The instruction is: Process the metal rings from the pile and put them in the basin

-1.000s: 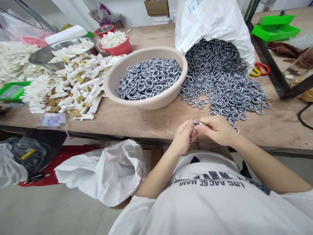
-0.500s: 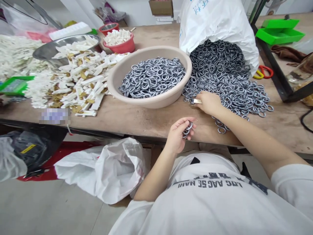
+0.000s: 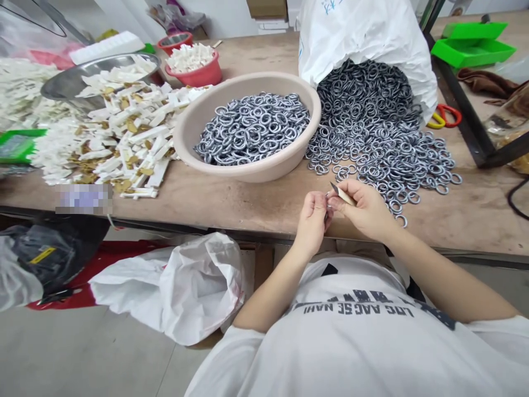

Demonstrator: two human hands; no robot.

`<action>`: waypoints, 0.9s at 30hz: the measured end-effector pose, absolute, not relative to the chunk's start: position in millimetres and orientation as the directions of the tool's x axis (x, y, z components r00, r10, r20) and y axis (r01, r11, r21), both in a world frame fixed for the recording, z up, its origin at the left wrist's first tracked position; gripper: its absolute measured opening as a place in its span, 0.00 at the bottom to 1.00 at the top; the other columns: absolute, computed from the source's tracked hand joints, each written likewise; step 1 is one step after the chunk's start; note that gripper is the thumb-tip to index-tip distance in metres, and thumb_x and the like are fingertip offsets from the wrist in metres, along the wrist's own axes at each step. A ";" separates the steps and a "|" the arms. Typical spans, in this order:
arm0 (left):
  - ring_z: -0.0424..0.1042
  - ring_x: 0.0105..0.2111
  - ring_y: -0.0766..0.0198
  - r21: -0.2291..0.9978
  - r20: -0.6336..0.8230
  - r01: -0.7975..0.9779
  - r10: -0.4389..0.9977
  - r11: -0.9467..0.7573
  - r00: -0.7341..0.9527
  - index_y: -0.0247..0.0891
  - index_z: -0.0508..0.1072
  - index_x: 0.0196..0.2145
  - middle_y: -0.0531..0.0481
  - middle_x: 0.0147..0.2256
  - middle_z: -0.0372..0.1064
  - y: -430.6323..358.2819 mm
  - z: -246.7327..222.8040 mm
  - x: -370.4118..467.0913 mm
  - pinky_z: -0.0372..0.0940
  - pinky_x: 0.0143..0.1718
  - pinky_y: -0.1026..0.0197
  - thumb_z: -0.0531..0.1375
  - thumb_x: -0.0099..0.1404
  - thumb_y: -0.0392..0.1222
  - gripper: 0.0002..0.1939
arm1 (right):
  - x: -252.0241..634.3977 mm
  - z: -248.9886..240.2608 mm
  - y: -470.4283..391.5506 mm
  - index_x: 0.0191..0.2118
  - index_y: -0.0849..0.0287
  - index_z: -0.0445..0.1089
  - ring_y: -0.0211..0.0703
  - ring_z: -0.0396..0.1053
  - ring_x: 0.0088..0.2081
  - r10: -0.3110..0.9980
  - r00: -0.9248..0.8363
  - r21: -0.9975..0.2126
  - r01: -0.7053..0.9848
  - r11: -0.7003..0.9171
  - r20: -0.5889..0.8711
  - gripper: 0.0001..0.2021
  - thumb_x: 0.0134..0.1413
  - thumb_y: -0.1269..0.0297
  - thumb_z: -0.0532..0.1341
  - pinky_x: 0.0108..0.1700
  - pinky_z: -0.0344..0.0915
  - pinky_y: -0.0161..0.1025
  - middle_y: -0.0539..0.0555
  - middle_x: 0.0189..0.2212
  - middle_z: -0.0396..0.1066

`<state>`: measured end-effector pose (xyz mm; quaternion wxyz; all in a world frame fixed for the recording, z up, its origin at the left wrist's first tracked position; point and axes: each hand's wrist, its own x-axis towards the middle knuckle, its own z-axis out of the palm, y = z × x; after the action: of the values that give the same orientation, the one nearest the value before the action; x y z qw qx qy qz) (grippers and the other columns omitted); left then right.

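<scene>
My left hand (image 3: 312, 221), near the table's front edge, is closed on grey metal-looking rings (image 3: 328, 207), mostly hidden by its fingers. My right hand (image 3: 367, 210) meets it there, its fingertips at the rings. Gripped in the right hand is a small tool with a pale handle and a dark pointed tip (image 3: 344, 194); its exact kind is unclear. Just beyond the hands spreads a heap of loose rings (image 3: 382, 146), spilling from a white sack (image 3: 363, 38). A beige basin (image 3: 252, 172) full of similar rings stands to the left of the heap.
White and gold-coloured pieces (image 3: 124, 138) are piled on the left, by a steel bowl (image 3: 53, 91) and a red bowl (image 3: 198, 77). Scissors (image 3: 450, 116) lie beside a dark metal frame (image 3: 467, 121). Green trays (image 3: 475, 52) sit at right. A white bag (image 3: 198, 286) is below the table edge.
My right hand has come back from the ring heap to my left hand, still with the pale-handled tool. The left hand has turned and closed further round its rings. The view has shifted slightly.
</scene>
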<state>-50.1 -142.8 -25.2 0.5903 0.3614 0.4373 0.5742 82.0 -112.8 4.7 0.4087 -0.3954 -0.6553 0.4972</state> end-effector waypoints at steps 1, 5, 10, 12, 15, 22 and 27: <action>0.53 0.19 0.74 0.923 -0.116 -0.370 0.993 0.102 -0.015 0.40 0.63 0.33 0.58 0.23 0.58 -143.6 -24.7 -50.5 0.49 0.18 0.70 0.57 0.65 0.64 0.22 | 81.6 3.1 -114.9 0.39 0.56 0.69 0.41 0.69 0.34 0.924 -0.344 -0.966 0.126 0.224 0.169 0.09 0.58 0.57 0.64 0.39 0.66 0.39 0.50 0.32 0.72; 0.51 0.19 0.74 0.897 -0.131 -0.420 0.990 0.140 0.050 0.39 0.63 0.31 0.59 0.22 0.54 -145.9 -19.9 -51.9 0.47 0.18 0.70 0.61 0.63 0.61 0.22 | 81.1 1.4 -117.2 0.46 0.54 0.68 0.42 0.71 0.34 0.911 -0.356 -0.958 0.113 0.263 0.208 0.13 0.59 0.53 0.64 0.40 0.67 0.41 0.52 0.35 0.73; 0.50 0.18 0.75 0.860 -0.150 -0.469 0.978 0.201 0.143 0.38 0.60 0.28 0.59 0.21 0.52 -149.6 -11.3 -51.1 0.46 0.18 0.70 0.62 0.62 0.59 0.23 | 86.7 3.8 -109.3 0.38 0.56 0.70 0.41 0.70 0.33 0.915 -0.356 -0.962 0.117 0.245 0.190 0.15 0.62 0.49 0.60 0.38 0.67 0.39 0.51 0.30 0.73; 0.51 0.18 0.75 0.845 -0.165 -0.489 0.976 0.214 0.142 0.38 0.60 0.28 0.59 0.21 0.52 -151.5 -9.2 -50.0 0.47 0.18 0.69 0.62 0.63 0.58 0.22 | 88.3 4.8 -110.1 0.39 0.56 0.71 0.41 0.70 0.32 0.912 -0.359 -0.951 0.156 0.268 0.198 0.15 0.60 0.48 0.62 0.37 0.66 0.38 0.50 0.30 0.73; 0.52 0.17 0.74 0.841 -0.184 -0.500 0.978 0.207 0.097 0.38 0.60 0.28 0.59 0.20 0.53 -153.8 -7.4 -48.3 0.47 0.17 0.69 0.62 0.63 0.56 0.20 | 87.3 5.8 -114.6 0.42 0.55 0.70 0.42 0.72 0.33 0.905 -0.382 -0.942 0.190 0.275 0.187 0.18 0.53 0.48 0.68 0.37 0.66 0.39 0.51 0.33 0.75; 0.51 0.17 0.75 0.832 -0.179 -0.501 0.970 0.237 0.162 0.38 0.60 0.28 0.59 0.20 0.54 -155.3 -1.6 -49.6 0.46 0.17 0.69 0.60 0.64 0.60 0.23 | 88.7 8.1 -113.1 0.38 0.56 0.69 0.40 0.69 0.31 0.893 -0.405 -0.938 0.190 0.292 0.196 0.19 0.64 0.44 0.55 0.35 0.63 0.37 0.51 0.29 0.72; 0.52 0.17 0.75 0.806 -0.194 -0.548 0.974 0.226 0.118 0.38 0.60 0.28 0.59 0.20 0.54 -154.2 -3.6 -51.2 0.48 0.17 0.70 0.62 0.63 0.58 0.22 | 96.7 15.8 -124.8 0.28 0.57 0.63 0.37 0.60 0.26 0.825 -0.458 -0.631 0.542 0.555 0.332 0.20 0.68 0.49 0.52 0.31 0.50 0.37 0.49 0.24 0.65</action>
<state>-51.2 -154.2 -3.6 0.6900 0.2878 0.3704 0.5513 96.7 -124.8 15.8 0.3148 -0.4147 -0.8237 0.2246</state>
